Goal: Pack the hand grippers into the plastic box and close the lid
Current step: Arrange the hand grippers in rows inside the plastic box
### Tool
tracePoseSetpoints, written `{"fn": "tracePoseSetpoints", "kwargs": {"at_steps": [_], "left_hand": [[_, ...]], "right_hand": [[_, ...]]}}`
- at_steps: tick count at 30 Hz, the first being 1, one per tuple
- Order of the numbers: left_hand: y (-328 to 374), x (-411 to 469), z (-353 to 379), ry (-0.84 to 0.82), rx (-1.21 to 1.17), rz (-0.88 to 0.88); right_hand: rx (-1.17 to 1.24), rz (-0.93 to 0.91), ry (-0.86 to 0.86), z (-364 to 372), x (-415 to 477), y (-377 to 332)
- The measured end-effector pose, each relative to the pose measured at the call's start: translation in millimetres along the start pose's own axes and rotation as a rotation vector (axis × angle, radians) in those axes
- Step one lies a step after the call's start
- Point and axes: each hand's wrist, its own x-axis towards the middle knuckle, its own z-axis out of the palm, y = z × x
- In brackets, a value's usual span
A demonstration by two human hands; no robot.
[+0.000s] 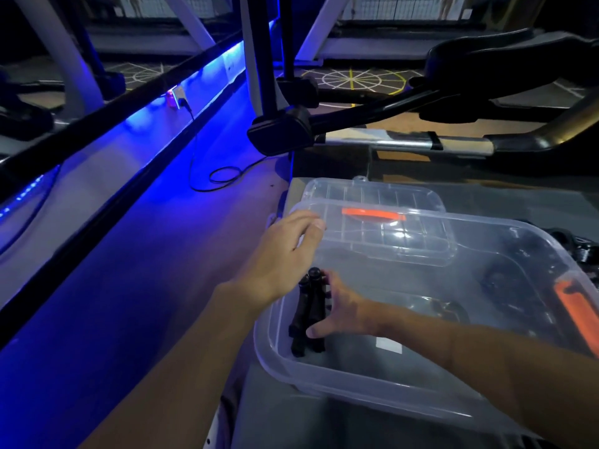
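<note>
Resting open on the plastic box [324, 380] left rim: left hand [282, 254], gripping nothing. Right hand [340, 309] clasps black hand grippers [308, 315] inside box, left end. Clear lid [372, 222] lies behind, off.
</note>
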Motion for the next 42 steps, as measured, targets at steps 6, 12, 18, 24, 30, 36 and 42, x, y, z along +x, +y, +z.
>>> {"fn": "tracePoseSetpoints", "kwargs": {"at_steps": [6, 12, 18, 24, 30, 36, 42], "left_hand": [[1, 0, 1, 0.008, -0.035, -0.008], [3, -3, 0, 0.036, -0.052, 0.007], [4, -6, 0, 0.033, -0.051, -0.026], [1, -5, 0, 0.030, -0.087, -0.067], [1, -4, 0, 0.017, -0.057, -0.058], [0, -3, -1, -0.010, -0.044, -0.040], [-2, 2, 0, -0.066, 0.126, -0.028]], "right_hand": [[-0.090, -0.048, 0.092, 13, 8, 3], [-0.105, -0.071, 0.142, 13, 6, 5], [-0.108, -0.063, 0.078, 7, 6, 5], [-0.128, -0.081, 0.058, 7, 6, 5], [-0.061, -0.034, -0.003, 2, 4, 9], [-0.058, 0.004, -0.094, -10, -4, 4], [-0.091, 0.068, -0.079, -39, -30, -10]]}}
